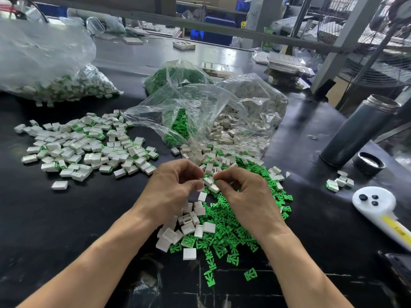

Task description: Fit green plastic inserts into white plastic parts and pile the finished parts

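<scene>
Both hands meet over the middle of the black counter [66,218], above a mixed heap of loose parts. The left hand [175,190] has its fingers curled, thumb and fingertips pinching a white part [208,181]. The right hand [246,196] is curled too, its thumb and forefinger closing on the same white part from the other side; whether a green piece sits between those fingers is too small to tell.

Under and around the hands lie green inserts [224,236], spread toward the near edge, with unfilled white parts [189,227] scattered among them. To the left, well apart from the hands, is the pile of finished parts [89,147], white with green showing at their edges.

Behind the hands an open clear bag [222,107] spills white parts and green inserts onto the counter. A second bag [44,63] at far left holds more white-and-green pieces.

At right stand a dark flask [358,130], open at the top, its cap [369,162] just beside it, a few finished pieces near it, and a white handheld device [378,205] with dark buttons.
</scene>
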A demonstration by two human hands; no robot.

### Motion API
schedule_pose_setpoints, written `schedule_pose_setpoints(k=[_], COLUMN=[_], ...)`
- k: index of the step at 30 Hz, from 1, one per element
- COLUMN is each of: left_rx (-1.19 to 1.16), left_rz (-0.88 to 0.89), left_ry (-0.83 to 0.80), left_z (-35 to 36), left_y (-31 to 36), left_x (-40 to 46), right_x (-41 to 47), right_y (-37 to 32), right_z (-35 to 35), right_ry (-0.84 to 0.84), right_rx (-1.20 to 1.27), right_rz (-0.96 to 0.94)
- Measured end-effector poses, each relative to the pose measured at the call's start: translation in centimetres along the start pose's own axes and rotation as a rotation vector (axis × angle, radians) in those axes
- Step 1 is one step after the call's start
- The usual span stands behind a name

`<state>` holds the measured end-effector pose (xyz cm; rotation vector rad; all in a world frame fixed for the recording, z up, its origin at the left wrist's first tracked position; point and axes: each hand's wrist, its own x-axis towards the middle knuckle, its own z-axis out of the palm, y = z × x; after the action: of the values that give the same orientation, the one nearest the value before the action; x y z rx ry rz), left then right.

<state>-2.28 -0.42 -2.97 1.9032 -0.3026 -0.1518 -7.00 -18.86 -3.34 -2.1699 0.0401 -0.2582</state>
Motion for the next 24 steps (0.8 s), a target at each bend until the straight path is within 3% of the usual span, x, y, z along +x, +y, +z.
schedule_pose_setpoints(k=[15,24], left_rx=[0.235,0.415], left_rz=[0.077,0.111], left_ry=[-0.072,0.033], left_z=[0.4,0.1], left_y=[-1.3,-0.9], left_x=[0.0,-0.4], right_x=[0.1,-0.2], right_y=[0.1,-0.3], right_z=[0.0,-0.1], right_ry=[0.009,0.025], right_rx=[-0.229,-0.307], right_rz=[0.014,0.011])
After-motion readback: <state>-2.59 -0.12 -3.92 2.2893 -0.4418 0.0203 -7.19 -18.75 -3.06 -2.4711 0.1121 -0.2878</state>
